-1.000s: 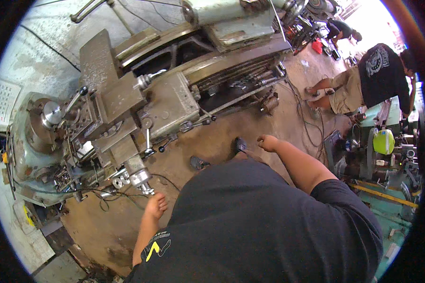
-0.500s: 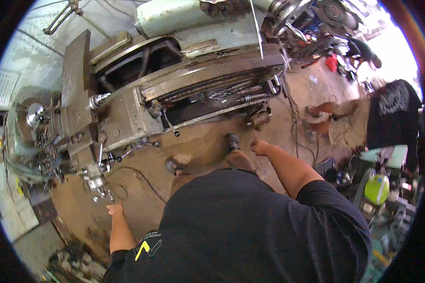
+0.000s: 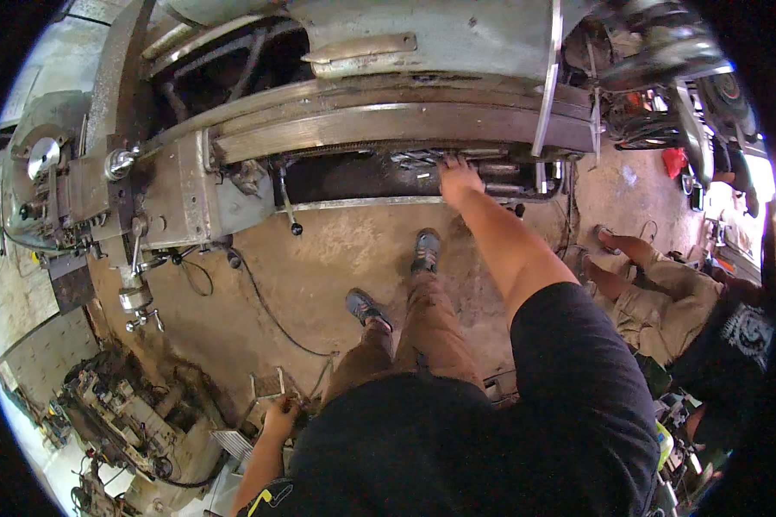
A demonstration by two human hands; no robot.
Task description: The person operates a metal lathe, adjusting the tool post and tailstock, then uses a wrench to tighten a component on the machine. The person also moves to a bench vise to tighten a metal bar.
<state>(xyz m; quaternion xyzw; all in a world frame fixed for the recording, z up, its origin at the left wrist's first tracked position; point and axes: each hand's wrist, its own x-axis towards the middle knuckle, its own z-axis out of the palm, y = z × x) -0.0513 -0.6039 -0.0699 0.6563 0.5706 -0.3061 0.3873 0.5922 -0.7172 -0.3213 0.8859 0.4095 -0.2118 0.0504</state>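
Note:
My right hand [image 3: 461,179] reaches into the long dark tray [image 3: 345,177] at the front of a big metal lathe. Its fingers stretch out, slightly apart, over the tools there, and I see nothing gripped in them. Just beyond the fingertips lie several thin metal bits [image 3: 412,160]. Thicker metal bars [image 3: 502,169] lie to the right of the hand. My left hand [image 3: 278,418] hangs low by my side, next to a small metal frame [image 3: 267,383] near the floor. Its fingers are too small and dark to make out.
The lathe bed [image 3: 388,125] runs across the top, with a handled carriage [image 3: 135,299] at left. A cable [image 3: 272,317] lies on the floor. Greasy machinery [image 3: 138,414] stands lower left. Another person [image 3: 664,302] is at the right, near a motorcycle [image 3: 707,95].
My right hand has moved from above the floor forward into the tray. The view has shifted closer to the lathe, and my left hand is now beside the metal frame.

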